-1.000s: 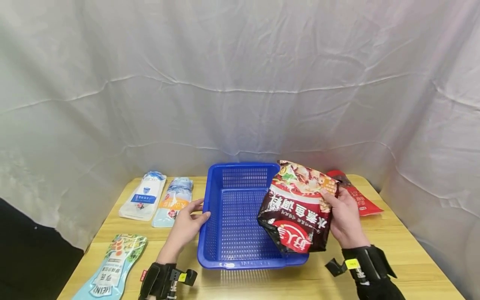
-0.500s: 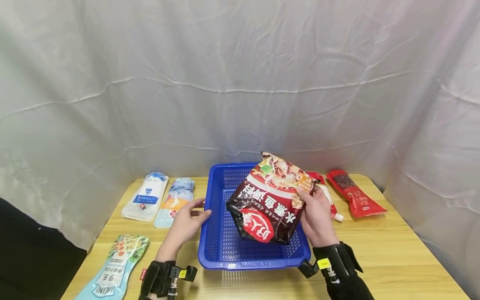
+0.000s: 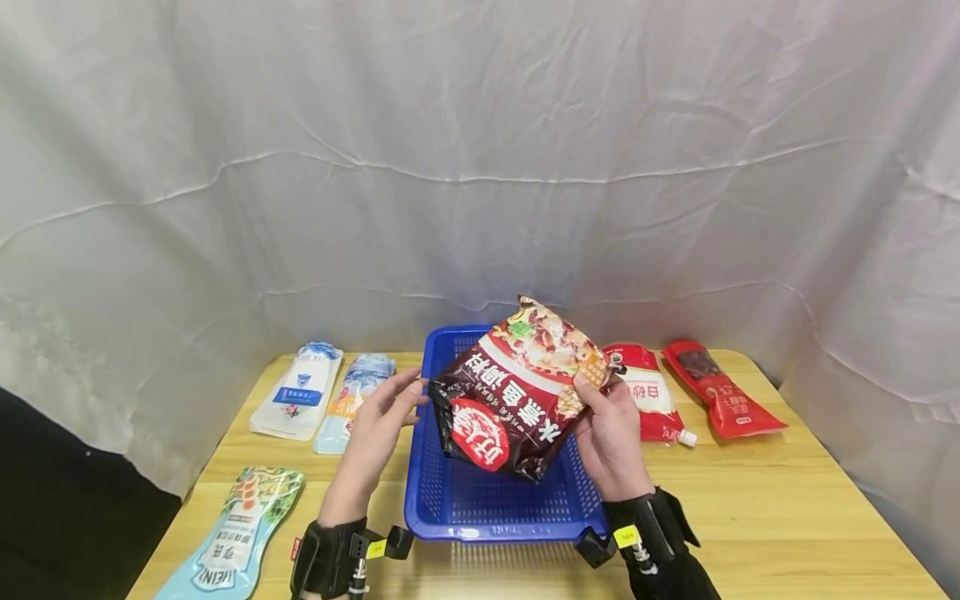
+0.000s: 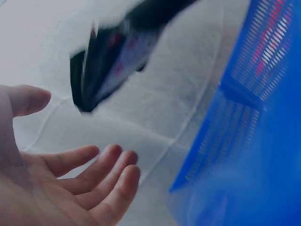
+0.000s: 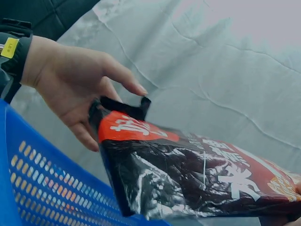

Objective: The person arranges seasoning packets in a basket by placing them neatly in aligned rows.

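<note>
My right hand (image 3: 613,437) grips a dark red seasoning packet (image 3: 525,392) by its right edge, thumb on the printed front. The packet is tilted above the blue plastic basket (image 3: 510,532). My left hand (image 3: 372,437) is at the packet's left corner, beside the basket's left rim. In the left wrist view, the left hand (image 4: 70,183) has its fingers and thumb spread, with the blurred packet (image 4: 110,68) apart from them. The right wrist view has the packet (image 5: 183,169) with its dark end between the left hand's (image 5: 70,80) thumb and fingers; contact is unclear.
Left of the basket lie a white-and-blue pouch (image 3: 298,392), a blue-and-orange pouch (image 3: 352,400) and a light blue Heinz pouch (image 3: 236,537). To the right are a red-and-white spouted pouch (image 3: 651,396) and a red packet (image 3: 723,392). A grey curtain (image 3: 480,167) hangs behind the table (image 3: 757,517).
My right hand has carried the packet leftward over the basket, uncovering the red pouches at right. My left hand has left the basket's rim and risen toward the packet's left corner.
</note>
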Available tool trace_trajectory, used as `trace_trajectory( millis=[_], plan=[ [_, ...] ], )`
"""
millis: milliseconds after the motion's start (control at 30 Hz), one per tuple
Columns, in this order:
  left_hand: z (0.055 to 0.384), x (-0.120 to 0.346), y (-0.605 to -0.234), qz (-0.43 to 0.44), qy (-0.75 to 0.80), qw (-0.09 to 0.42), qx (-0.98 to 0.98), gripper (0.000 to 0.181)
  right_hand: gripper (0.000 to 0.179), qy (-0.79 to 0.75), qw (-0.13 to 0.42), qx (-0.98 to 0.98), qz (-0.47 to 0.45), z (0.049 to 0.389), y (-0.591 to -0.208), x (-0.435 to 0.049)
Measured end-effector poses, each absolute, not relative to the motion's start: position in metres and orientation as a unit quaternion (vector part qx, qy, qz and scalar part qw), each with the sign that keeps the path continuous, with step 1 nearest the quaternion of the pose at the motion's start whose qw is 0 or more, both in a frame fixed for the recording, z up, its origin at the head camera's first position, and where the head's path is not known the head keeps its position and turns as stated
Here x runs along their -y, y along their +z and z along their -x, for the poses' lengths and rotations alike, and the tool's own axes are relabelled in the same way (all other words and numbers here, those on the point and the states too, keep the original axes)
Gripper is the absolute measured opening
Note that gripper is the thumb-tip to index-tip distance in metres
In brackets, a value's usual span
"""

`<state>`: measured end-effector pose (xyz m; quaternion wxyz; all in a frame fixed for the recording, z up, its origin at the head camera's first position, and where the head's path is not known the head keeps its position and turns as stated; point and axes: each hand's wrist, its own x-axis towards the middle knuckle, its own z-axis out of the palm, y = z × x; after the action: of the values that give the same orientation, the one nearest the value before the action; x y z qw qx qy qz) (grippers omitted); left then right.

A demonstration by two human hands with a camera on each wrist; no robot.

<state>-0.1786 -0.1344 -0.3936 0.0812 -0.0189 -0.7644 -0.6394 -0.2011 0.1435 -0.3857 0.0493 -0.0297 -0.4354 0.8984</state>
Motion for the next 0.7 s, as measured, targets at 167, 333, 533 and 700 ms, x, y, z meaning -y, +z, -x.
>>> trace_trajectory(
  millis=[167, 333, 533, 700],
  plan=[
    [0.172, 0.127, -0.381, 0.048, -0.642, 0.033, 0.764, 0.056, 0.052, 0.906, 0.038, 0.421, 0.029, 0.196, -0.384, -0.137],
    [0.169, 0.117, -0.373, 0.054, -0.653, 0.008, 0.756, 0.071, 0.056, 0.910, 0.037, 0.412, 0.027, 0.192, -0.383, -0.130],
    [0.174, 0.106, -0.371, 0.018, -0.665, 0.055, 0.745, 0.080, 0.054, 0.914, 0.029, 0.403, 0.009, 0.189, -0.386, -0.120],
    [0.176, 0.105, -0.375, -0.010, -0.658, 0.097, 0.747, 0.080, 0.053, 0.909, 0.009, 0.416, 0.007, 0.186, -0.390, -0.116]
  ],
)
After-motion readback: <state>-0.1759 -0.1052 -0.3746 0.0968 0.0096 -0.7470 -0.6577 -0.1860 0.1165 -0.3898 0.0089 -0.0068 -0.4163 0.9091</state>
